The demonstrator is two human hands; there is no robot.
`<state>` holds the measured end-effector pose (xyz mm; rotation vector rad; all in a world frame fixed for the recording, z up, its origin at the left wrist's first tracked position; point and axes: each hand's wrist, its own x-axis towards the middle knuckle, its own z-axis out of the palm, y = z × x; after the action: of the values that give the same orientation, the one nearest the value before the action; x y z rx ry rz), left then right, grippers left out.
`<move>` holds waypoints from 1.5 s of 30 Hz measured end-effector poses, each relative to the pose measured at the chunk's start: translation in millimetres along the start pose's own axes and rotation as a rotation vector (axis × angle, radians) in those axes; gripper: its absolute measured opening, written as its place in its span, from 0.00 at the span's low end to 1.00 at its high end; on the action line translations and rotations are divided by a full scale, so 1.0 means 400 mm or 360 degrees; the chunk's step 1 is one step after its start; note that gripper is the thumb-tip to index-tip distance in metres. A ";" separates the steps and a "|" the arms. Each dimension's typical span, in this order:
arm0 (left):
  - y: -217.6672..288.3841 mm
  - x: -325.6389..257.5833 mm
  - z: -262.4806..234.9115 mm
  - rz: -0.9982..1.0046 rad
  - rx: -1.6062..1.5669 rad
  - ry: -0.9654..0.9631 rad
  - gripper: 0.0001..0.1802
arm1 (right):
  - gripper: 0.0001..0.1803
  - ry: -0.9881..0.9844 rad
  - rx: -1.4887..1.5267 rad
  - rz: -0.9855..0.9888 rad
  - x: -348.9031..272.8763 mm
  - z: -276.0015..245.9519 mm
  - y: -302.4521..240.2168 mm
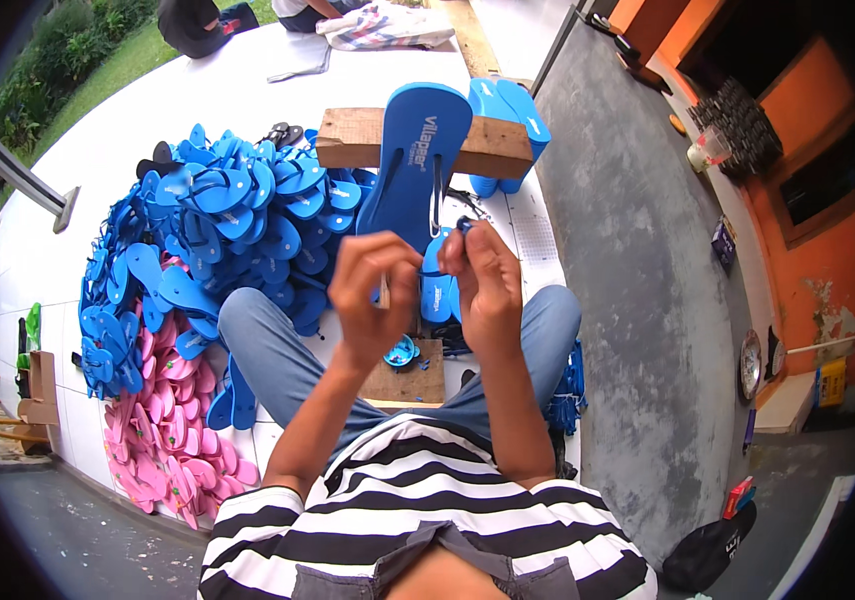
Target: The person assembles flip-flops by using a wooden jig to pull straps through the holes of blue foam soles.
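A blue flip-flop sole stands tilted upright against a wooden beam, in front of my hands. A thin metal loop, like a hook or needle, sticks out at its right side. My right hand is closed in a pinch on a small dark blue piece beside the sole's lower end. My left hand is closed near the sole's lower left, its fingers curled and the thumb and forefinger close together. Whatever it may hold is too small to make out. Both hands are apart from each other.
A big heap of blue flip-flops lies on the left, with pink flip-flops nearer me. The wooden beam spans ahead, with more blue soles behind it. Between my legs, a small blue bowl sits on a wooden board.
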<state>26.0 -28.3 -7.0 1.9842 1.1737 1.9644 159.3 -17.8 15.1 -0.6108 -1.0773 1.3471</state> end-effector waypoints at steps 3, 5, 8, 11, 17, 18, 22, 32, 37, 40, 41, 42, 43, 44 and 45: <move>-0.016 0.099 -0.034 -0.0168 0.0190 0.0216 0.04 | 0.21 -0.0285 -0.0052 0.0040 0.024 -0.022 0.011; -0.049 0.193 -0.039 -0.0005 0.0357 0.0156 0.08 | 0.22 -0.0439 -0.0065 0.0026 0.041 -0.038 0.015; -0.081 0.287 -0.036 0.0095 0.0490 -0.0168 0.14 | 0.24 -0.0526 -0.0122 0.0045 0.042 -0.054 0.023; -0.066 0.323 -0.024 -0.0311 0.0167 -0.0630 0.18 | 0.25 -0.0567 -0.0168 0.0060 0.048 -0.073 0.040; -0.083 0.298 0.004 -0.0419 -0.0146 -0.0474 0.16 | 0.23 -0.0457 0.0100 0.0232 0.076 -0.081 0.110; -0.077 0.292 0.008 -0.0411 -0.0178 -0.0450 0.15 | 0.17 -0.0702 0.0438 0.0222 0.100 -0.108 0.129; -0.037 0.230 -0.003 -0.0202 -0.0144 -0.0349 0.14 | 0.14 -0.0477 0.1019 0.0384 0.073 -0.054 0.157; 0.003 0.206 -0.013 -0.0347 -0.0181 -0.0387 0.21 | 0.15 -0.0504 0.0635 0.0031 0.045 -0.038 0.134; -0.054 0.249 0.045 -0.0300 -0.0138 -0.0227 0.20 | 0.16 -0.0400 0.0493 0.0008 0.037 -0.045 0.131; -0.067 0.236 0.045 -0.0377 -0.0224 -0.0153 0.20 | 0.16 -0.0361 0.0580 0.0064 0.038 -0.055 0.147; -0.068 0.234 0.042 -0.0444 -0.0281 -0.0143 0.21 | 0.16 -0.0291 0.0479 0.0035 0.048 -0.055 0.137; -0.071 0.238 0.046 -0.0432 -0.0310 -0.0154 0.21 | 0.16 -0.0224 0.0378 0.0005 0.065 -0.053 0.124; -0.075 0.239 0.048 -0.0433 -0.0335 -0.0175 0.21 | 0.16 -0.0146 0.0284 -0.0016 0.077 -0.048 0.116; -0.077 0.241 0.048 -0.0422 -0.0356 -0.0201 0.21 | 0.16 -0.0267 0.0288 -0.0010 0.101 -0.069 0.108; -0.079 0.236 0.048 -0.0469 -0.0405 -0.0198 0.21 | 0.16 -0.0326 0.0279 0.0048 0.107 -0.081 0.100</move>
<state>16.4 56.4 47.7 1.6737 1.0559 1.7211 164.2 37.7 -22.0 -0.3669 -1.1016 1.5370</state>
